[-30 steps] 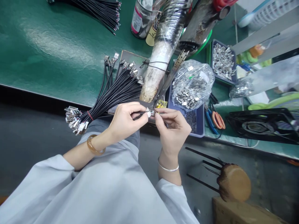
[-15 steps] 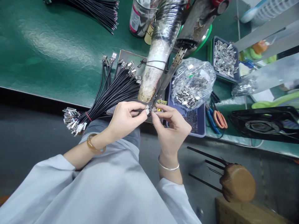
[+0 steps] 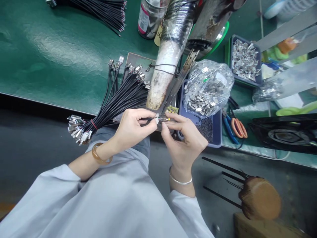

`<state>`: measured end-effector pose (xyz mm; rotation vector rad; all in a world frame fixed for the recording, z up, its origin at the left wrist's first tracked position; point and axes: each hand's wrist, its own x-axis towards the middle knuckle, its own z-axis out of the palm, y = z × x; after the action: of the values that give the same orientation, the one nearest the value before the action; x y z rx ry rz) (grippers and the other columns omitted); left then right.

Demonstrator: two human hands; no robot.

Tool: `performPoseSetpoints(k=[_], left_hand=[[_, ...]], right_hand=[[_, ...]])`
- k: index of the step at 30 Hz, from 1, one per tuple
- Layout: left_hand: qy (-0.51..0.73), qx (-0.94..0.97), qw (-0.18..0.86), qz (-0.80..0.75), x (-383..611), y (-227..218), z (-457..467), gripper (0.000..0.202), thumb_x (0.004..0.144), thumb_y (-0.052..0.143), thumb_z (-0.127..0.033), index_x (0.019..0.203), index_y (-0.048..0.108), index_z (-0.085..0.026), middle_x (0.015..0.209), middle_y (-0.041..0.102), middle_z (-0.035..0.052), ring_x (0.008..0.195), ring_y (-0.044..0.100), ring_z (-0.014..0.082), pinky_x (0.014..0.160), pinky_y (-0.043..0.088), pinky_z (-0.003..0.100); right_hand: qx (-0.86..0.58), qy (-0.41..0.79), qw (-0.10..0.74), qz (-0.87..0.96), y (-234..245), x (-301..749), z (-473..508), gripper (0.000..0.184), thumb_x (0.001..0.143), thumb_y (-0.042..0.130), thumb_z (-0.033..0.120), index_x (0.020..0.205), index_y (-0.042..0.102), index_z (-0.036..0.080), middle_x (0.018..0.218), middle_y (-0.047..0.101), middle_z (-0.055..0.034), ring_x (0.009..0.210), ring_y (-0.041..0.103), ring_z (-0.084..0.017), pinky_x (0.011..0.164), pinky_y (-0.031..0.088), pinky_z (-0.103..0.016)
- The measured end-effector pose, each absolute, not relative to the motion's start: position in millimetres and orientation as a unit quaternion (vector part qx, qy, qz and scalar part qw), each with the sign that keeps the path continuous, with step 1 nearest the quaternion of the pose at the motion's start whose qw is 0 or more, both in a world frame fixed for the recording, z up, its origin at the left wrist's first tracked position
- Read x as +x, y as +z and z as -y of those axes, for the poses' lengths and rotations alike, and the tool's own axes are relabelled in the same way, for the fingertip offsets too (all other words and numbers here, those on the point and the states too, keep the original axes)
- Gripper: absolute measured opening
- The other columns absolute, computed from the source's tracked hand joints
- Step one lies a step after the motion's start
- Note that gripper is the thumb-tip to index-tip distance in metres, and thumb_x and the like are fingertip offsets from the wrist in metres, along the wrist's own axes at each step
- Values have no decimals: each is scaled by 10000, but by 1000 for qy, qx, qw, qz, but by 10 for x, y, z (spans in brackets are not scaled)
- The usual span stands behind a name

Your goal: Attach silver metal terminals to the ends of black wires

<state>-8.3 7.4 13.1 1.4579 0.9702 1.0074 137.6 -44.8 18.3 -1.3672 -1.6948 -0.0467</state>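
Observation:
My left hand (image 3: 132, 127) pinches the end of a thin black wire (image 3: 148, 118) just off the bench edge. My right hand (image 3: 184, 138) pinches a small silver metal terminal (image 3: 163, 118) against that wire end. Both hands meet below the tip of a taped, plastic-wrapped tool (image 3: 165, 71). A bundle of black wires with metal terminals (image 3: 116, 99), tied with a red band, lies across the green bench to the left of my hands.
A clear bag of silver terminals (image 3: 206, 87) sits in a blue tray (image 3: 218, 132). A second tray of terminals (image 3: 245, 59) stands behind it. Orange-handled pliers (image 3: 235, 127), a black fan (image 3: 284, 134), a jar (image 3: 151, 16) and another wire bundle (image 3: 106, 10) lie on the green mat (image 3: 61, 56). A wooden stool (image 3: 260, 198) stands lower right.
My hands stay pinched together at the wire end; the right fingers have shifted slightly on the terminal. The view has drifted a little to the left.

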Motion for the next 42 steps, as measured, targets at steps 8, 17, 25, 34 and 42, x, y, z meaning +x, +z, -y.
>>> performPoseSetpoints(k=[8,17,25,34,42], left_hand=[[388,611,548,-419,-84,135,-67,208,778,630,-210,807,824,-142,812,797,51,763,724,152,629,569,165],[413,591,553,-418,-69,118,-44,203,763,617,-173,793,815,-142,767,778,29,712,699,125,607,539,147],[419,580,555,-425,-61,109,-48,189,773,640,-199,812,813,-136,790,789,36,718,709,133,607,554,152],[406,591,560,-415,-83,122,-70,222,777,618,-209,828,822,-136,782,780,33,760,720,140,621,550,146],[381,600,583,-393,-75,121,-67,204,804,618,-215,792,803,-131,757,762,25,697,677,114,609,526,146]], right_hand=[[-566,-10,472,676,179,1408,521,120,887,699,120,869,689,239,911,796,3,801,780,-166,687,619,-270],[-578,-20,586,567,149,1366,599,109,925,667,170,1021,668,223,795,754,26,571,724,-125,457,542,-211],[-579,7,469,666,129,1372,462,124,876,689,119,837,644,229,956,786,-16,916,770,-171,733,624,-275],[-553,-2,469,689,186,1385,467,172,850,693,80,829,624,236,844,771,17,943,773,-178,810,604,-290],[-562,-55,433,702,191,1384,518,161,869,698,98,873,623,241,926,791,-6,861,768,-153,734,596,-266]])
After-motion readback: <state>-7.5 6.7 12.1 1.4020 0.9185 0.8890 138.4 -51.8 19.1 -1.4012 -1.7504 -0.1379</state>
